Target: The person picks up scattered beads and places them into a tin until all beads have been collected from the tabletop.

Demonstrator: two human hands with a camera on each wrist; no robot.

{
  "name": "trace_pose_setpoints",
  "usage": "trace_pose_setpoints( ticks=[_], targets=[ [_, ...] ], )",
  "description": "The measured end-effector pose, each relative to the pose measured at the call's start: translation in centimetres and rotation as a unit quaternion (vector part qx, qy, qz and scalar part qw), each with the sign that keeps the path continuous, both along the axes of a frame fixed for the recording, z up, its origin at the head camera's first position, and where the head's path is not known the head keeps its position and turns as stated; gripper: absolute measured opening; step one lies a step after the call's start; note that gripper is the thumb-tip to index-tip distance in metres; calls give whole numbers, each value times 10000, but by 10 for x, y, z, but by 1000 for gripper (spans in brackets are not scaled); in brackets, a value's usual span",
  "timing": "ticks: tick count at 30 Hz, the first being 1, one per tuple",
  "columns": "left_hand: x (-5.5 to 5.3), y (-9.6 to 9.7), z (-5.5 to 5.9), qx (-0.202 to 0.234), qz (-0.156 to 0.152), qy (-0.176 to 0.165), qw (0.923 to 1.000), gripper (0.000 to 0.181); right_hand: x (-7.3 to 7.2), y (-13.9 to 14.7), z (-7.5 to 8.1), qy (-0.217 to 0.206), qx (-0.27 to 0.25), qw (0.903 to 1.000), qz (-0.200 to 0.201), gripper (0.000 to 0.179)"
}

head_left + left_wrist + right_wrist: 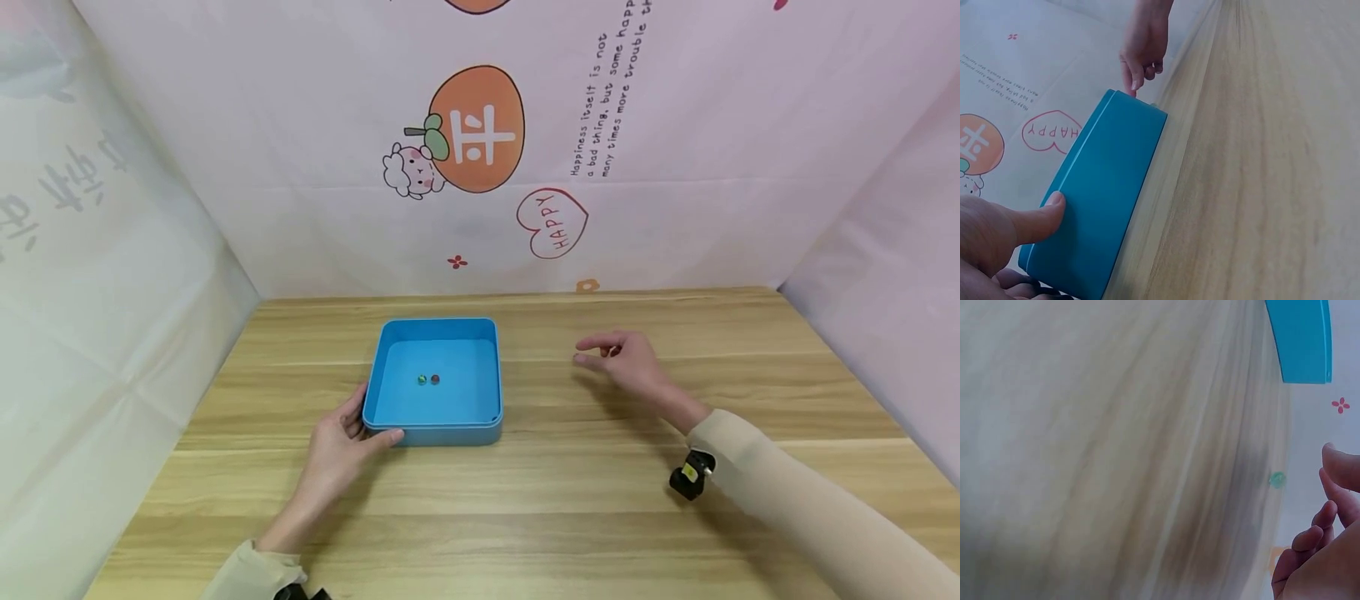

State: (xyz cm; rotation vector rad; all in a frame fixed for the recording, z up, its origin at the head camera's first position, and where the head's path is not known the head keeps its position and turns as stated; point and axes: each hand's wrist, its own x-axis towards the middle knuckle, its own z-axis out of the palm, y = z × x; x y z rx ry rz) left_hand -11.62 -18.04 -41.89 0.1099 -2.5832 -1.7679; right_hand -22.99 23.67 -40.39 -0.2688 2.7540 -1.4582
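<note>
A square blue box (442, 436) without a lid sits on the wooden table, and two small marbles lie on its floor: a green one (422, 380) and a dark red one (435, 379). My left hand (341, 446) grips the box's near left corner, the thumb (1044, 220) against the front wall and the fingers along the left side. To the right of the box, my right hand (626, 360) hovers low over the table, thumb and index finger apart, other fingers loosely curled. Close to its fingertips, a green marble (1277, 480) shows in the right wrist view.
Wood-grain tabletop (525, 517) surrounds the box. A white printed cloth (337, 233) hangs behind the table's far edge, and more cloth closes off the left and right sides. A small black camera (690, 475) is strapped at the right wrist.
</note>
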Motion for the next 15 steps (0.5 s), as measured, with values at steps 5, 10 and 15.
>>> trace_pose_setpoints(
  ticks=[5,10,15],
  targets=[
    [0,0,0,13,4,-27,10000,97,-3,6,-4,-61,63,9999,-83,30],
    [0,1,1,-20,29,-71,10000,97,-9,10,-10,-114,167,9998,-89,28],
    [-1,1,2,-129,30,-50,9999,97,-14,13,-14,-294,245,9992,-150,28]
  ],
)
